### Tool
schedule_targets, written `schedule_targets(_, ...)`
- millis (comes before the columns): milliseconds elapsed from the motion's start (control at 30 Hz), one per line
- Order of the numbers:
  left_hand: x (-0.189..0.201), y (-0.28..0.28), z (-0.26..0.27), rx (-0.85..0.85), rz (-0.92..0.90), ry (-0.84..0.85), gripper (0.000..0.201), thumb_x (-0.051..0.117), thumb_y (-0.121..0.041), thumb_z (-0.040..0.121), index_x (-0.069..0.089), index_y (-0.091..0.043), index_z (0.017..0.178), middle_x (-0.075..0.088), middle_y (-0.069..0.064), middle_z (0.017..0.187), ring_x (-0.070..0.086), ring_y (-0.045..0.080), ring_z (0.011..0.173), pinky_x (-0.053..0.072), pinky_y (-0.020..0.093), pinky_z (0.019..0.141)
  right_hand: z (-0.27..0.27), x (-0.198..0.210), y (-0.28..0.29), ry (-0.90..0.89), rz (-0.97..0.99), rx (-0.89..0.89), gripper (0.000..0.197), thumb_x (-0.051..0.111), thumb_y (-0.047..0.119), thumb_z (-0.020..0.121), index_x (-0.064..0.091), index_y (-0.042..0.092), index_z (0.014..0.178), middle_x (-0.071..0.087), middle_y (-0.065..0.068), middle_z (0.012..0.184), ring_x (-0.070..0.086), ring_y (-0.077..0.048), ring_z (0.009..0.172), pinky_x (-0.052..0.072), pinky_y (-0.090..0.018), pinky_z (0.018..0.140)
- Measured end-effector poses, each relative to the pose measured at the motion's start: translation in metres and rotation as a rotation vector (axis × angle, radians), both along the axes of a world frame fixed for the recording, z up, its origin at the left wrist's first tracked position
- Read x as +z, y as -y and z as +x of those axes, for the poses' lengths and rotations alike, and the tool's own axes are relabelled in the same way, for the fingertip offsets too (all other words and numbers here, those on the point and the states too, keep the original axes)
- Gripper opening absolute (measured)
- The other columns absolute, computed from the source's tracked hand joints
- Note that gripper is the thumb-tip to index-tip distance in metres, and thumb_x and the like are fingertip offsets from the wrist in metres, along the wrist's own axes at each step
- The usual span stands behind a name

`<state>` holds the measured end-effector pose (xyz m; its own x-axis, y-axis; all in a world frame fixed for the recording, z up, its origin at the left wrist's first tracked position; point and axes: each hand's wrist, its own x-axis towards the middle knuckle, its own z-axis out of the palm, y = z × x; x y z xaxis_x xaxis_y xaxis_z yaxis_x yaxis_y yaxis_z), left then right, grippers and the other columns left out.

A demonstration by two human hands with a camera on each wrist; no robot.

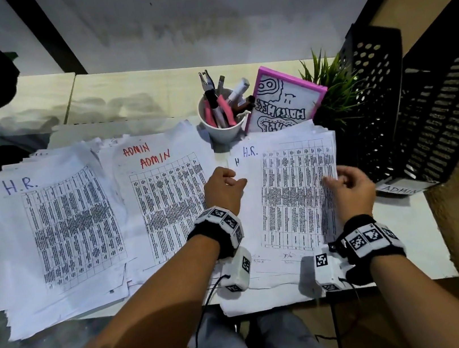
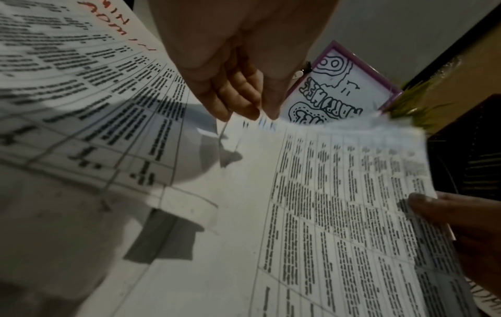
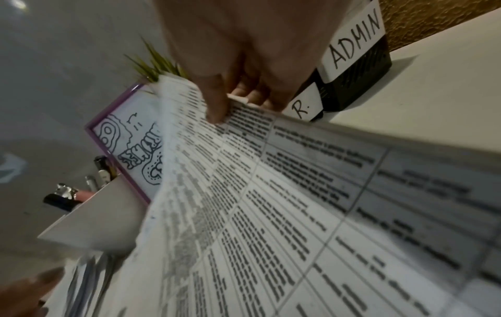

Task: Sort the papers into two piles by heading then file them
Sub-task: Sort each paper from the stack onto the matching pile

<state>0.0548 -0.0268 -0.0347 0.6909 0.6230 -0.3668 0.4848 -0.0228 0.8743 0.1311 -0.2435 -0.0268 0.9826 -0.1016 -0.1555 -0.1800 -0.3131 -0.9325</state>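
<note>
Three paper stacks lie on the white table (image 1: pixel 412 250). The H.R. pile (image 1: pixel 52 230) is at the left and the ADMIN pile (image 1: pixel 167 201) in the middle. On the right stack, the top sheet (image 1: pixel 291 194) is headed H.R. My left hand (image 1: pixel 233 180) pinches that top sheet (image 2: pixel 311 193) at its left edge. My right hand (image 1: pixel 333 182) pinches its right edge, thumb on top of the sheet (image 3: pixel 271 214) and fingers underneath. The sheet bows up a little between the hands.
Two black perforated file holders (image 1: pixel 422 115) stand at the right, labelled ADMIN (image 3: pixel 355 43) and H.R. (image 3: pixel 300 109). Behind the stacks are a white cup of pens and pliers (image 1: pixel 223 124), a pink-framed drawing (image 1: pixel 285 100) and a green plant (image 1: pixel 331 84). The papers overhang the table's front edge.
</note>
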Motion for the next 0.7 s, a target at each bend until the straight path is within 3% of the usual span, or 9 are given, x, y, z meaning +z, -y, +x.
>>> schedule_targets(67, 0.0, 0.001, -0.002, 0.011, 0.0, -0.022, 0.019, 0.07, -0.014, 0.081, 0.058, -0.009, 0.095, 0.055, -0.002, 0.075, 0.056, 0.011, 0.064, 0.046, 0.009, 0.055, 0.003, -0.002, -0.002, 0.078, -0.088, -0.041, 0.028, 0.074, 0.0, 0.076, 0.059, 0.014, 0.096, 0.051, 0.003, 0.065, 0.049, 0.001, 0.056, 0.05, -0.018, 0.065)
schedule_targets(133, -0.002, 0.001, -0.003, 0.024, 0.0, -0.04, 0.02, 0.07, -0.016, 0.08, 0.06, -0.009, 0.096, 0.06, 0.002, 0.085, 0.061, 0.021, 0.079, 0.054, 0.027, 0.074, 0.004, -0.002, -0.001, 0.099, -0.193, -0.027, 0.021, 0.074, 0.002, 0.076, 0.062, 0.009, 0.093, 0.052, 0.004, 0.065, 0.048, -0.001, 0.056, 0.046, -0.01, 0.059)
schedule_targets(233, -0.001, -0.003, -0.004, 0.025, 0.021, -0.063, 0.021, 0.065, -0.015, 0.084, 0.062, -0.005, 0.102, 0.065, 0.009, 0.101, 0.059, 0.019, 0.087, 0.047, 0.026, 0.079, 0.005, -0.003, 0.005, 0.13, -0.317, 0.004, 0.007, 0.072, 0.009, 0.081, 0.067, 0.01, 0.086, 0.059, 0.0, 0.069, 0.055, -0.016, 0.066, 0.055, -0.032, 0.071)
schedule_targets(333, 0.001, -0.008, -0.005, -0.004, 0.02, -0.063, 0.026, 0.063, -0.015, 0.087, 0.061, -0.005, 0.11, 0.065, 0.009, 0.109, 0.061, 0.021, 0.097, 0.042, 0.017, 0.075, 0.004, -0.004, 0.013, 0.161, -0.306, 0.029, 0.007, 0.066, 0.007, 0.085, 0.07, 0.011, 0.089, 0.065, -0.003, 0.076, 0.06, -0.018, 0.073, 0.055, -0.037, 0.076)
schedule_targets(433, 0.006, -0.007, -0.007, -0.043, -0.114, -0.029, 0.044, 0.067, -0.008, 0.083, 0.053, -0.005, 0.125, 0.059, 0.007, 0.115, 0.057, 0.019, 0.101, 0.042, 0.001, 0.06, -0.004, 0.004, 0.02, 0.148, -0.082, 0.025, 0.016, 0.065, -0.002, 0.083, 0.072, 0.011, 0.091, 0.07, 0.004, 0.078, 0.065, -0.011, 0.079, 0.055, -0.027, 0.079)
schedule_targets(533, 0.006, -0.007, -0.01, -0.182, -0.246, 0.013, 0.079, 0.074, 0.001, 0.075, 0.034, -0.011, 0.141, 0.042, 0.012, 0.144, 0.044, 0.028, 0.128, 0.044, 0.024, 0.092, -0.01, 0.01, 0.03, -0.003, 0.216, -0.014, 0.046, 0.055, -0.018, 0.078, 0.072, 0.021, 0.06, 0.066, 0.013, 0.058, 0.061, 0.001, 0.06, 0.051, -0.013, 0.062)
schedule_targets(600, 0.007, -0.007, -0.015, -0.244, -0.274, 0.039, 0.08, 0.077, 0.002, 0.071, 0.039, -0.013, 0.14, 0.04, 0.01, 0.146, 0.045, 0.024, 0.126, 0.044, 0.036, 0.101, -0.012, 0.006, 0.036, -0.138, 0.262, 0.008, 0.057, 0.047, -0.022, 0.076, 0.071, 0.024, 0.052, 0.062, 0.014, 0.051, 0.058, 0.001, 0.051, 0.049, -0.012, 0.055)
schedule_targets(633, 0.007, -0.008, -0.018, -0.263, -0.258, 0.053, 0.07, 0.077, 0.0, 0.071, 0.048, -0.008, 0.135, 0.046, 0.011, 0.141, 0.052, 0.02, 0.117, 0.047, 0.034, 0.099, -0.013, 0.006, 0.037, -0.198, 0.258, 0.044, 0.052, 0.046, -0.021, 0.072, 0.07, 0.021, 0.051, 0.06, 0.012, 0.05, 0.057, 0.0, 0.049, 0.049, -0.013, 0.052)
schedule_targets(700, 0.008, -0.008, -0.027, -0.259, -0.259, 0.075, 0.048, 0.075, -0.001, 0.074, 0.06, 0.004, 0.119, 0.059, 0.012, 0.124, 0.059, 0.006, 0.094, 0.052, 0.014, 0.08, -0.01, -0.001, 0.042, -0.272, 0.339, 0.075, 0.022, 0.047, -0.011, 0.056, 0.063, 0.005, 0.056, 0.058, 0.001, 0.053, 0.056, -0.013, 0.051, 0.047, -0.019, 0.051)
